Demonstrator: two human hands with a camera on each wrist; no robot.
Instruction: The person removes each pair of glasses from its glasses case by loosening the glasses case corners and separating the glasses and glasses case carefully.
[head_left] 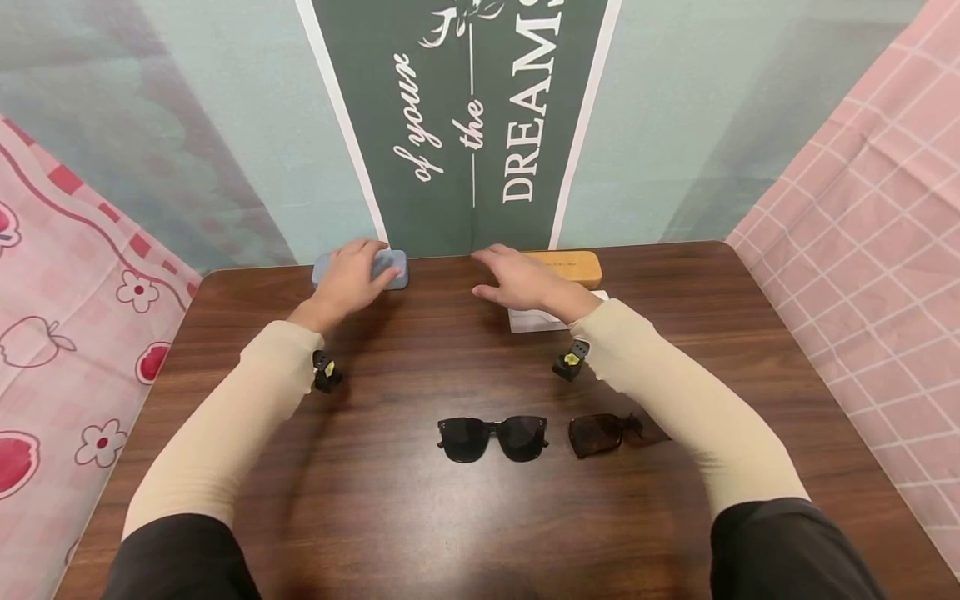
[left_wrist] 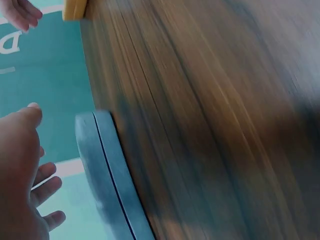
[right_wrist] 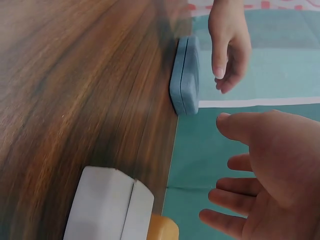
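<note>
Brown wooden table (head_left: 397,517) beneath a blue case (right_wrist: 186,77), with a pale green backdrop (head_left: 247,167) and a dark banner (head_left: 450,217) of white lettering just behind that case. Closed and flat on the wood near the far edge, with a thin dark seam along its side. Directly above the blue case and apart from it, left hand (head_left: 351,275) with fingers loosely bent and spread, gripping nothing. Well to the right of the blue case, right hand (head_left: 521,279), equally relaxed, with fingers apart, gripping nothing, close to a yellow case (head_left: 570,268) with small, unreadable print. Nearer the person than the blue case and off to its right, a white box (head_left: 532,321), just in front of the yellow case and partly hidden by the right forearm. Much nearer the person than the blue case, and to its right, black sunglasses (head_left: 466,440); farther right again, brown sunglasses (head_left: 596,435). Far left of the blue case, pink fruit-patterned cloth (head_left: 97,375); far right of it, pink checked cloth (head_left: 862,167).
</note>
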